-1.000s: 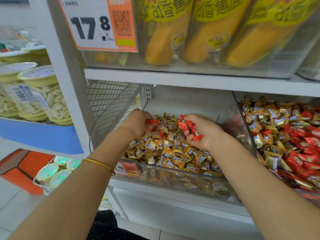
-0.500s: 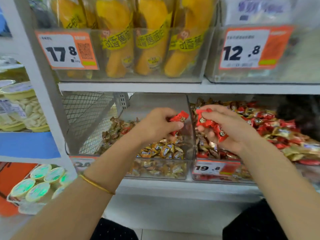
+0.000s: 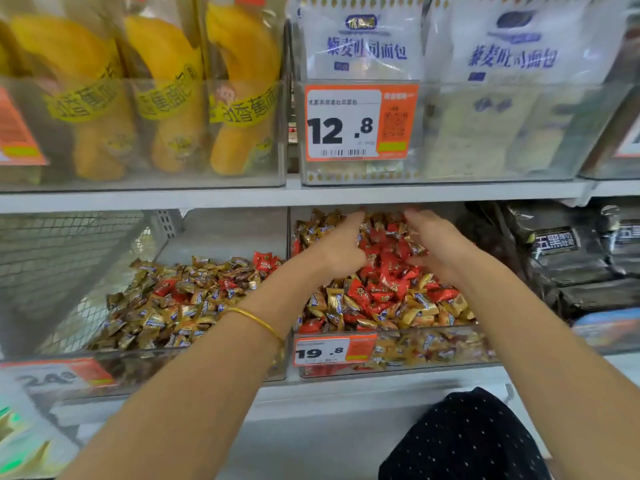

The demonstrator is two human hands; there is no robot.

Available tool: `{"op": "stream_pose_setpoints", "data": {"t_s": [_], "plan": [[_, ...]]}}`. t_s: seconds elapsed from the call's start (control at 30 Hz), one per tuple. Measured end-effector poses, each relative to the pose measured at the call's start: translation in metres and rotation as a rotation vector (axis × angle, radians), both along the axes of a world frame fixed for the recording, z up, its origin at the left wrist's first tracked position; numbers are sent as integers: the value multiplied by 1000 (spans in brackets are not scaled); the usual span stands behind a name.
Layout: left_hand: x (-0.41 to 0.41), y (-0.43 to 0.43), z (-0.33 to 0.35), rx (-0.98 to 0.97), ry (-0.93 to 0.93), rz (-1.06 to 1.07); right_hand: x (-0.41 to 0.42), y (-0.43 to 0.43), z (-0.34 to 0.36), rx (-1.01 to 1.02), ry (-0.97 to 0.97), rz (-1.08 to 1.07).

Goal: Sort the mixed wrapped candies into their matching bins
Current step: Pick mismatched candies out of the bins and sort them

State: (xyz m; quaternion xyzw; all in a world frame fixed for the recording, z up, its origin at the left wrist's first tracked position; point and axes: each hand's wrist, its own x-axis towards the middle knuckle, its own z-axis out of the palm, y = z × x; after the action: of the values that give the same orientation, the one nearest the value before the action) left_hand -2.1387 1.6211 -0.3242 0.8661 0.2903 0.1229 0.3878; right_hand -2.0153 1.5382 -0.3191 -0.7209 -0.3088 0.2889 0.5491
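Half a second ago each hand pinched red candies in the air. Now the left hand and right hand are both inside the clear bin directly above the 19.8 price tag. Their fingers are apart and fairly straight, flanking a heap of red candies, with nothing visibly clamped. I judge the handful has just been released there, so one batch of reds is delivered.

The sorting is far from done. Gold candies ring the red heap above the tag. In the neighbouring bin, left of the tag, a few stray reds lie among its gold pile.

The candies are small, glossy pillow-shaped packets with crimped ends. The gold ones carry a blue-and-white band.
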Motion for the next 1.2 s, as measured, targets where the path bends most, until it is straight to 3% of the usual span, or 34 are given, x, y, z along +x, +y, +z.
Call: {"op": "stream_pose_setpoints", "data": {"t_s": [0.1,0.2,0.3,0.47,0.67,0.9,1.1,1.2], "plan": [[-32,5,-5,190,-68,-24,-5,-11,-10,-77,-232,79],[-79,9,-15,343,-158,130,-31,-9,-12,-35,-429,170],[-130,25,-26,381,-133,296,-80,13,-8,43,-513,310],[-208,84,-46,290,65,522,-155,90,-17,43,-557,565],[-263,129,-62,191,48,691,-203,194,-48,-102,-581,635],[-278,154,-72,76,8,695,-235,248,-101,-338,-1007,738],[-281,158,-73,-40,-47,700,-234,268,-88,-144,-871,590],[-283,155,-70,-75,-88,708,-245,272,-94,-174,-900,753]]}}
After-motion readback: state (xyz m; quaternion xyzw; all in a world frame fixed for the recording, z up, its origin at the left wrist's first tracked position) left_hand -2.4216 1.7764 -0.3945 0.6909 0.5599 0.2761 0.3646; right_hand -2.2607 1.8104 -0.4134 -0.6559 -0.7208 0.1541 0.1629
